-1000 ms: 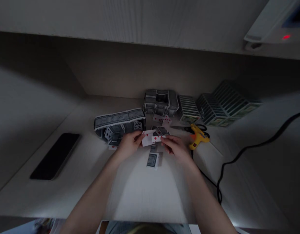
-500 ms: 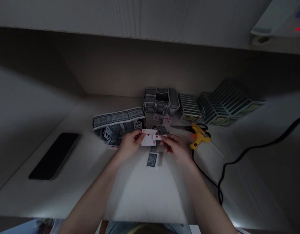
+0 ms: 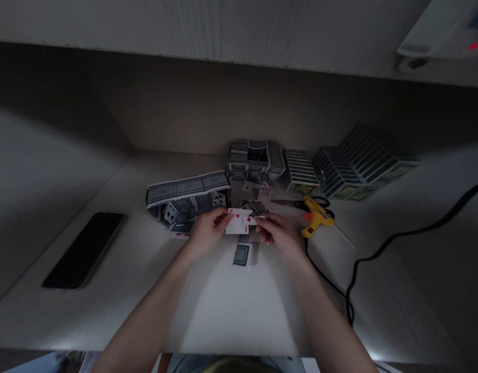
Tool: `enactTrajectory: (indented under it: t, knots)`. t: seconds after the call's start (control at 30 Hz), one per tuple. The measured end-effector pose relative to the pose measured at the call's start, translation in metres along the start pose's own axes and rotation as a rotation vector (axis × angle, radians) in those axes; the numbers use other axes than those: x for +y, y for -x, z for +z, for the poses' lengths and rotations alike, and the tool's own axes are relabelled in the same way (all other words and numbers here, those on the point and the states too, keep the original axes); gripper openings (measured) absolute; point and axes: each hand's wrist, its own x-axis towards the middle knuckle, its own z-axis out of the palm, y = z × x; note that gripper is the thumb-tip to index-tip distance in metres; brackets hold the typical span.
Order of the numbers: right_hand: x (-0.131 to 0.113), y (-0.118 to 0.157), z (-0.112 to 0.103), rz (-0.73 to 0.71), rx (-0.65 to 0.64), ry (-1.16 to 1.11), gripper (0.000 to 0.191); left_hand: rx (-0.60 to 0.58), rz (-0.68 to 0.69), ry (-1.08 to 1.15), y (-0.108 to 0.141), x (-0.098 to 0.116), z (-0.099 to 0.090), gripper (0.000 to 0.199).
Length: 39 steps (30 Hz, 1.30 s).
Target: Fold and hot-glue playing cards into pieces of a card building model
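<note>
My left hand (image 3: 210,229) pinches a playing card (image 3: 236,226), an ace of diamonds with its face up. Between the thumb and fingers of my right hand (image 3: 277,231) is a smaller card piece (image 3: 249,220) with a red diamond, overlapping the ace's right side. Just below them on the table lie face-down cards (image 3: 242,255) with a dark patterned back. Left of my hands stands a long curved structure built from cards (image 3: 188,189), with loose cards inside it. Behind the held cards are dark card pieces (image 3: 258,207) and red-suited cards (image 3: 265,191).
A yellow glue gun (image 3: 315,217) with a black cord rests on the right, beside black-handled scissors (image 3: 323,202). Along the back stand a boxy card structure (image 3: 256,160) and stepped stacks (image 3: 348,171). A black phone (image 3: 84,250) lies at left, and a shelf (image 3: 223,31) overhangs the table.
The small card piece has shifted slightly left over the ace of diamonds. Both hands keep nearly the same place and grip; the view has moved a little.
</note>
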Motion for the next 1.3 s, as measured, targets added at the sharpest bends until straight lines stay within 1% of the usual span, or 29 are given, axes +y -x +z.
enactTrajectory:
  t: [0.27, 0.4, 0.6, 0.67, 0.73, 0.8, 0.83, 0.9, 0.97, 1.03, 1.13, 1.23, 1.3]
  knots:
    - [0.001, -0.001, 0.000, -0.017, -0.007, 0.014, 0.028, -0.028, -0.003, 0.150, 0.002, 0.005, 0.003, 0.025]
    - [0.001, -0.001, 0.001, -0.051, -0.002, 0.042, 0.027, -0.072, -0.006, 0.217, 0.004, 0.006, 0.005, 0.023]
    - [0.003, -0.002, 0.000, -0.089, -0.017, 0.066, 0.027, -0.106, -0.035, 0.351, 0.004, 0.016, 0.003, 0.022]
    - [0.004, -0.003, 0.000, -0.127, -0.010, 0.091, 0.027, -0.145, -0.082, 0.454, 0.004, 0.017, 0.003, 0.023]
    - [0.004, -0.002, 0.001, -0.170, 0.011, 0.131, 0.027, -0.179, -0.165, 0.636, 0.004, 0.016, 0.006, 0.024]
    - [0.005, -0.001, 0.003, -0.211, 0.037, 0.169, 0.028, -0.167, -0.260, 0.823, 0.003, 0.014, 0.011, 0.022]
    - [0.006, -0.001, 0.004, -0.231, 0.044, 0.179, 0.028, -0.141, -0.298, 0.868, 0.002, 0.013, 0.013, 0.021]
    - [0.007, 0.001, 0.006, -0.265, 0.041, 0.190, 0.027, -0.086, -0.331, 0.821, 0.000, 0.011, 0.017, 0.018]
    - [0.009, 0.001, 0.007, -0.297, 0.020, 0.200, 0.026, -0.075, -0.319, 0.702, -0.001, 0.012, 0.020, 0.019]
    - [0.010, 0.002, 0.007, -0.315, -0.009, 0.202, 0.026, -0.092, -0.292, 0.649, -0.001, 0.012, 0.020, 0.023]
    - [0.012, 0.003, 0.007, -0.320, -0.039, 0.201, 0.025, -0.106, -0.301, 0.663, 0.000, 0.012, 0.019, 0.028]
    - [0.013, 0.002, 0.007, -0.331, -0.042, 0.213, 0.025, -0.145, -0.316, 0.653, 0.000, 0.011, 0.018, 0.027]
    - [0.015, 0.002, 0.006, -0.348, -0.039, 0.224, 0.024, -0.175, -0.302, 0.607, 0.001, 0.011, 0.017, 0.026]
